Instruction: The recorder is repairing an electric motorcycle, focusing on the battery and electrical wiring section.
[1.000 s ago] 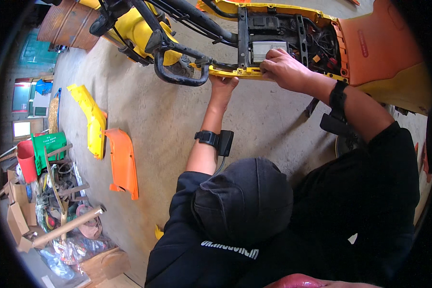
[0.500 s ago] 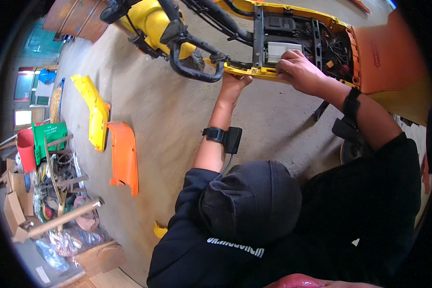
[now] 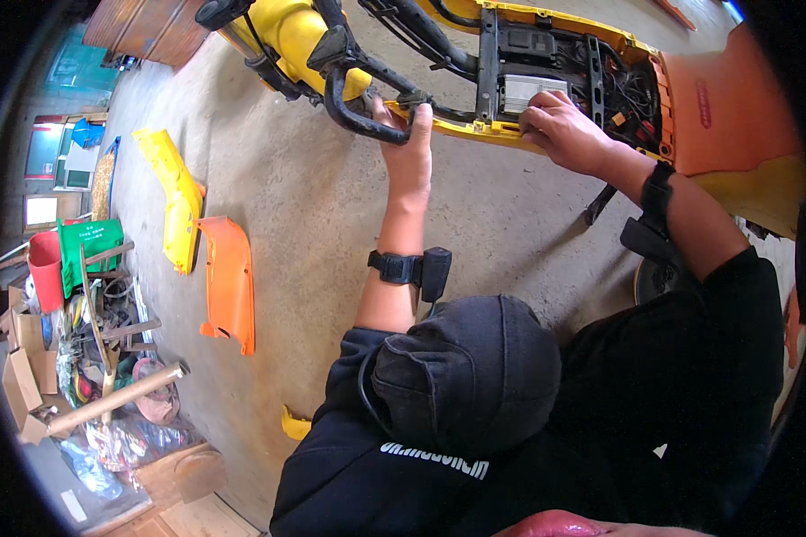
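One left hand (image 3: 407,159) by black bar (image 3: 373,132), one right hand (image 3: 568,134) at yellow rim (image 3: 480,132), apart; grips unclear.

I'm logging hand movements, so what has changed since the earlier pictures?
The left hand has moved left along the yellow side rail, to the bent black tube; what it grips there is unclear. The right hand stays beside the silver finned box; the yellow panel and orange panel still lie on the floor.

Black cap (image 3: 475,376), black top (image 3: 663,394), black armbands (image 3: 398,267)
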Demonstrator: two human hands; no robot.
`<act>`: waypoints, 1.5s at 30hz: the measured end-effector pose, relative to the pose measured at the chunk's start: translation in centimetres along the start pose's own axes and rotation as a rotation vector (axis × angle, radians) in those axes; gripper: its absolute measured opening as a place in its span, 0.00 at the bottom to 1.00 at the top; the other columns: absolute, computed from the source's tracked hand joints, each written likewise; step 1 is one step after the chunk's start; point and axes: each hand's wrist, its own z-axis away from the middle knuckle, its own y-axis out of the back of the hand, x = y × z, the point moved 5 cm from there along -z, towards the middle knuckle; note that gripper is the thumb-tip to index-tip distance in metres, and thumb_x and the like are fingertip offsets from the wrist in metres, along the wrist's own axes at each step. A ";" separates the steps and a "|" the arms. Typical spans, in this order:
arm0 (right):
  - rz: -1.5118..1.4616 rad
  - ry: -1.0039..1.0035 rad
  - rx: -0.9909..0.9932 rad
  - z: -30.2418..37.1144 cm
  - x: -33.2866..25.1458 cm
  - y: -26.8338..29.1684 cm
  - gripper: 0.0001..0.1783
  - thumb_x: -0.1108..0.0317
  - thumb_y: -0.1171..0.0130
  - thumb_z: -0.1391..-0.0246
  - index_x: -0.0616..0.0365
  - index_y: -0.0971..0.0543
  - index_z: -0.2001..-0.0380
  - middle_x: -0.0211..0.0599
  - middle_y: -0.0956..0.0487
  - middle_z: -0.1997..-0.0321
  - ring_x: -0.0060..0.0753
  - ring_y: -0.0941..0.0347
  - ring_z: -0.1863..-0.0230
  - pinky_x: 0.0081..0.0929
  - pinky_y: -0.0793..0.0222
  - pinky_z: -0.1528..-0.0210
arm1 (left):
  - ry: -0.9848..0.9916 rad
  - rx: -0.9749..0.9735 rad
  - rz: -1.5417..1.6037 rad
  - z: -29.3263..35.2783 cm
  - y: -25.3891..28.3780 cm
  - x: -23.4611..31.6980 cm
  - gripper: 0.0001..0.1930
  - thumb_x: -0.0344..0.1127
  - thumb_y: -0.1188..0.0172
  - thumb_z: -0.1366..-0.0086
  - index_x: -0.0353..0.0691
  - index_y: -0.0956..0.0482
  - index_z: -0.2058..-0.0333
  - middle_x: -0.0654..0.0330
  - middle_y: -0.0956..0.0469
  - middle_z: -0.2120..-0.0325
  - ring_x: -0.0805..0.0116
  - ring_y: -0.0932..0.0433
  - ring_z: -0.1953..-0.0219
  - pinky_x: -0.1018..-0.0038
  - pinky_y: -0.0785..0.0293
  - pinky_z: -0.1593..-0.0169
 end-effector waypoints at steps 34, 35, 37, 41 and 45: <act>-0.007 -0.002 -0.010 0.3 0.2 0.0 0.09 0.67 0.40 0.44 0.58 0.25 0.62 0.41 0.25 0.60 0.44 0.31 0.50 0.40 0.40 0.42 | -0.009 -0.184 0.162 -1.5 0.1 -0.3 0.43 0.41 0.41 0.41 0.27 0.51 0.34 0.52 0.40 0.40 0.63 0.40 0.38 0.65 0.53 0.32; -0.006 -0.004 -0.008 0.3 0.1 0.1 0.09 0.67 0.40 0.44 0.58 0.25 0.62 0.41 0.25 0.60 0.44 0.31 0.50 0.40 0.40 0.42 | 0.017 -0.156 0.163 -1.3 0.4 -0.5 0.42 0.42 0.40 0.42 0.27 0.49 0.35 0.53 0.37 0.42 0.64 0.39 0.40 0.66 0.53 0.32; -0.026 0.002 -0.007 0.4 -0.2 0.1 0.08 0.67 0.40 0.44 0.57 0.25 0.63 0.41 0.25 0.60 0.44 0.31 0.50 0.40 0.40 0.42 | 0.055 -0.161 0.173 -1.0 0.9 -0.8 0.40 0.41 0.40 0.42 0.28 0.46 0.36 0.55 0.36 0.45 0.66 0.38 0.41 0.67 0.52 0.33; 0.000 0.032 0.040 0.9 0.3 0.6 0.07 0.68 0.40 0.43 0.57 0.25 0.63 0.41 0.26 0.61 0.45 0.30 0.52 0.40 0.37 0.45 | 0.064 -0.155 0.230 -0.9 -0.1 -1.0 0.32 0.38 0.42 0.43 0.32 0.38 0.41 0.59 0.32 0.50 0.68 0.35 0.46 0.69 0.47 0.36; -0.264 -0.340 0.212 0.8 3.4 3.6 0.07 0.67 0.45 0.39 0.60 0.25 0.62 0.45 0.23 0.62 0.47 0.26 0.56 0.40 0.30 0.52 | -0.004 -0.114 0.329 -1.5 0.1 -1.7 0.29 0.36 0.45 0.44 0.35 0.35 0.42 0.58 0.31 0.49 0.66 0.34 0.45 0.66 0.45 0.36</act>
